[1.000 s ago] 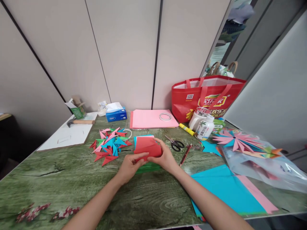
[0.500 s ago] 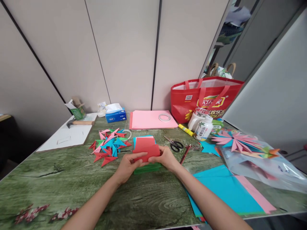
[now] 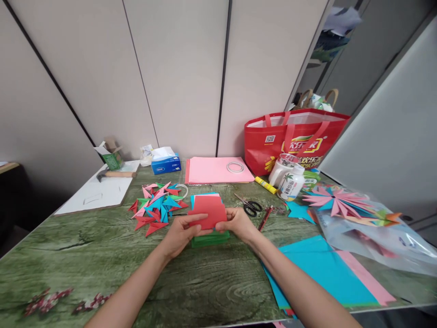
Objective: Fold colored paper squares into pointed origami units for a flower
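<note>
A piece of red paper (image 3: 209,220) is held up over a stack of coloured paper (image 3: 210,240) near the middle of the tabletop (image 3: 208,287). The person's left hand (image 3: 179,233) pinches its left side, thumb below and fingers across the front; the right hand (image 3: 239,224) grips its right edge between thumb and curled fingers. Both hands are nearly closed on the paper. Just right of the stack lie black-handled scissors (image 3: 251,208) and a dark red pencil (image 3: 265,219); to its left sits a heap of folded paper points (image 3: 159,206). Behind, a ring (image 3: 235,163) rests on pink sheets (image 3: 206,170). Farther out are a blue tissue box (image 3: 166,165), a red bag (image 3: 256,150) and, at near right, blue sheets (image 3: 324,269).
</note>
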`<state>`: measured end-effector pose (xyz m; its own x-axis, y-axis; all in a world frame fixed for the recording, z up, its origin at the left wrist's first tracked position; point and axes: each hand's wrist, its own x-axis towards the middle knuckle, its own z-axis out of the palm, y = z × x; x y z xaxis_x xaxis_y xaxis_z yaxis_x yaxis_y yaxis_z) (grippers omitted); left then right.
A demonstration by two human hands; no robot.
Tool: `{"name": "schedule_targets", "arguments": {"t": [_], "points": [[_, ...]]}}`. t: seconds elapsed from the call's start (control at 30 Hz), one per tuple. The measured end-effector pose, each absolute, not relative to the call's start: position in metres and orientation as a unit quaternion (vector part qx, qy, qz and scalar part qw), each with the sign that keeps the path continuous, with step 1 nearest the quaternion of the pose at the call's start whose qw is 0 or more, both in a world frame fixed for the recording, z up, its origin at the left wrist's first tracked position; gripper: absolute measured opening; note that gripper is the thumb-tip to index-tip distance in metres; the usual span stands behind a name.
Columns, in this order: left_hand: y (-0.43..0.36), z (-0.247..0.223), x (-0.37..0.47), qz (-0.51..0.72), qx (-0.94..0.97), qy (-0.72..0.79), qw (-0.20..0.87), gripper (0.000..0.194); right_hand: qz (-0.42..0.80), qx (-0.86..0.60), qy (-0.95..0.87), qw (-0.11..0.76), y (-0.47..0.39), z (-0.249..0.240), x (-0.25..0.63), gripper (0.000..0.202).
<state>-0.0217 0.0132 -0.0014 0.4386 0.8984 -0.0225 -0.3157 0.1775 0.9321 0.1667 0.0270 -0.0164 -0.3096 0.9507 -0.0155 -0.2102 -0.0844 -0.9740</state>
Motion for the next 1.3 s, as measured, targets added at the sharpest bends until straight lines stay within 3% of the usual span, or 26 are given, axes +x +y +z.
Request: {"name": "schedule_targets", "arguments": {"t": [0.2, 0.37, 0.47, 0.8, 1.07, 1.3], "points": [[0.015, -0.006, -0.021, 0.465, 0.483, 0.368, 0.645, 0.031, 0.62, -0.369, -0.494, 0.484, 0.03, -0.02, 0.165, 0.033], [0.012, -0.008, -0.016, 0.445, 0.524, 0.415, 0.596, 0.035, 0.537, -0.386, -0.551, 0.509, 0.025, -0.025, 0.155, 0.044], [0.011, -0.008, -0.015, 0.443, 0.521, 0.421, 0.596, 0.034, 0.513, -0.406, -0.558, 0.511, 0.024, -0.027, 0.152, 0.041], [0.012, -0.003, -0.015, 0.46, 0.509, 0.446, 0.575, 0.035, 0.622, -0.358, -0.513, 0.471, 0.033, -0.026, 0.164, 0.033], [0.01, -0.001, -0.013, 0.446, 0.516, 0.447, 0.579, 0.037, 0.599, -0.371, -0.54, 0.46, 0.037, -0.033, 0.166, 0.031], [0.014, -0.008, -0.018, 0.468, 0.485, 0.357, 0.647, 0.045, 0.549, -0.406, -0.488, 0.543, 0.042, -0.03, 0.173, 0.02]]}}
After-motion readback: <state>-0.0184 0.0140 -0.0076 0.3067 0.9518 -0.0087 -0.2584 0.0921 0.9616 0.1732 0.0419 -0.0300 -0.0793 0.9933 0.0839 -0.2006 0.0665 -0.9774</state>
